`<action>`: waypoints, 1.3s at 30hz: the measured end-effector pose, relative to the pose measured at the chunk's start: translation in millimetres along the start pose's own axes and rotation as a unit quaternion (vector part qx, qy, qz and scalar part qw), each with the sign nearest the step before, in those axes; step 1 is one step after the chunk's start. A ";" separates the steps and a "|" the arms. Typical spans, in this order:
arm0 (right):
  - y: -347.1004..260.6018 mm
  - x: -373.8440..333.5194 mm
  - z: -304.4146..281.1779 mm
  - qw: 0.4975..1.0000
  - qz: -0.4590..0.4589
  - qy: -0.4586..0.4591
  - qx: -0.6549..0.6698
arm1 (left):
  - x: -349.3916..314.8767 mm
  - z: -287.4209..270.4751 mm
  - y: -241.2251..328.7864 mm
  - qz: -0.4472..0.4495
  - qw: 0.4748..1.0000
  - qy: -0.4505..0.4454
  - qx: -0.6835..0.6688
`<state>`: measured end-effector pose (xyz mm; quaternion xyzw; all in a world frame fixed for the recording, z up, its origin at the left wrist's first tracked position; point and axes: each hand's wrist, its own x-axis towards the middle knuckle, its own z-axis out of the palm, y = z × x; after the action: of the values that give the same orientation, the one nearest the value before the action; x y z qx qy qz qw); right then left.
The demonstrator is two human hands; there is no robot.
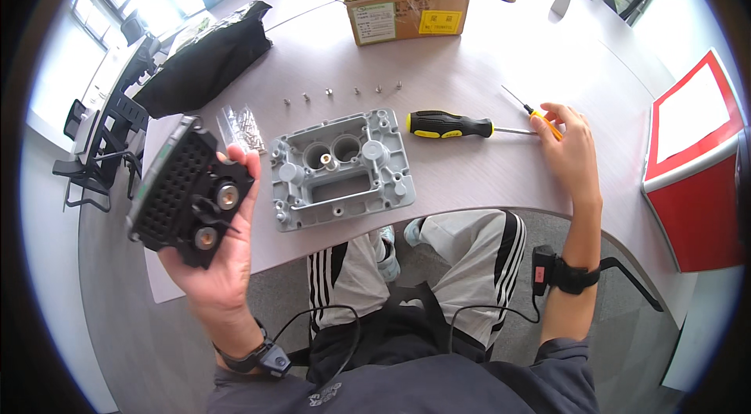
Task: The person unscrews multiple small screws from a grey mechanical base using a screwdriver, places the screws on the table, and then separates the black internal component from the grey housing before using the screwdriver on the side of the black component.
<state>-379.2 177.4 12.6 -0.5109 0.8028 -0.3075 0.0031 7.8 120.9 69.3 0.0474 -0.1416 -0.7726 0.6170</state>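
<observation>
In my left hand (217, 269), raised over the table's left front edge, is a black connector-like part (176, 195) with a honeycomb face and two round metal contacts. My right hand (569, 148) rests at the right, its fingers closed around the orange handle of a small screwdriver (538, 114), whose thin shaft points away to the left. A larger black-and-yellow screwdriver (450, 125) lies beside it, its tip near my right fingers. Between my hands sits a grey cast metal housing (387, 191) with two round wells and a rectangular opening.
Several small screws (328, 91) stand in a row behind the housing. A clear bag of screws (244, 131) lies to its left. Farther back are a black plastic bag (211, 62) and an open cardboard box (407, 11). A red-framed stand (692, 218) is at the right.
</observation>
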 end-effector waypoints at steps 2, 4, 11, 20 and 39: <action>-0.8 3.7 -1.4 1.000 0.010 -0.023 -0.010 | -2.4 -5.0 -2.4 0.032 0.998 -0.035 0.051; 1.9 8.2 0.4 0.998 0.030 -0.054 -0.021 | -5.9 -3.9 3.4 0.022 0.987 -0.110 0.119; -4.0 -27.8 -21.2 0.950 -0.026 0.121 0.287 | -23.1 -2.7 11.3 0.238 0.805 -0.140 0.525; -117.5 -90.1 -23.1 0.708 -0.103 0.052 0.697 | -30.1 -53.0 64.2 0.299 0.697 -0.070 0.648; -193.8 -122.9 128.1 0.768 -0.202 -0.166 0.585 | -22.3 -138.9 99.4 0.143 0.746 -0.144 0.634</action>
<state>-121.0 159.7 -32.9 -0.6036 0.3330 -0.6217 0.3719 140.9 100.5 -38.0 0.2949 -0.6913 -0.4055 0.5203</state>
